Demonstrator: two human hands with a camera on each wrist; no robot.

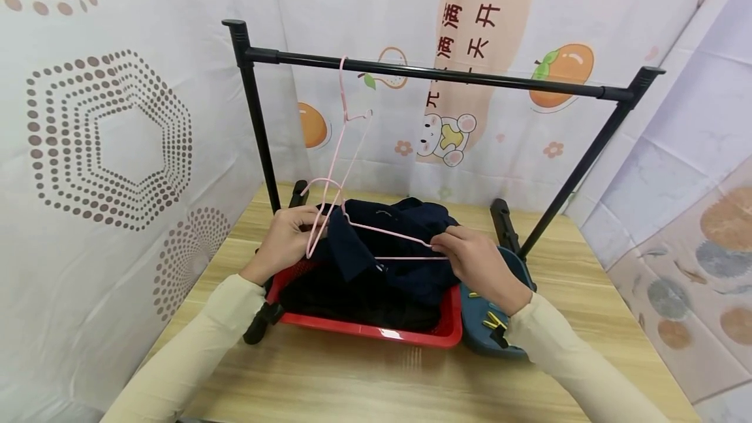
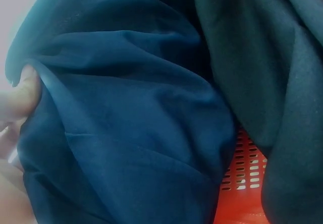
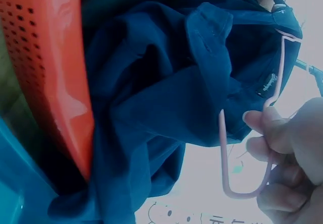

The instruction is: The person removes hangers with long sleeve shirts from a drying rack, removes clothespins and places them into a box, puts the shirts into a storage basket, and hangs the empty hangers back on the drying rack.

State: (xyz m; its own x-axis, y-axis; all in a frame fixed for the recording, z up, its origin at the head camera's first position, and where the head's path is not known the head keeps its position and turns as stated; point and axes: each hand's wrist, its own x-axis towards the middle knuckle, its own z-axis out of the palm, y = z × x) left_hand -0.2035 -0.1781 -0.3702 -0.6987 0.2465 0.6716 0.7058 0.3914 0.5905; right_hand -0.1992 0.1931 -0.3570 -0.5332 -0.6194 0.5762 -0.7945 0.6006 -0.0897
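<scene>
A navy shirt (image 1: 405, 279) is bunched over the red basket (image 1: 376, 330), its neck opening raised around a pink hanger (image 1: 388, 232). My left hand (image 1: 289, 240) pinches the shirt's cloth at the left; in the left wrist view the thumb (image 2: 29, 90) presses on a fold. With curled fingers my right hand (image 1: 470, 258) grips the right end of that hanger. The right wrist view shows the hanger's bent end (image 3: 224, 158) outside the shirt (image 3: 161, 103), near a small label inside the neck. Part of the hanger is hidden by cloth.
A second pink hanger (image 1: 343, 100) hangs from the black rack's bar (image 1: 435, 73), partly in front of my left hand. Black cloth (image 1: 358, 302) lies in the basket. At its right stands a blue tray (image 1: 487, 335) with yellow clips (image 1: 495, 320). Patterned curtains enclose the wooden table (image 1: 352, 377).
</scene>
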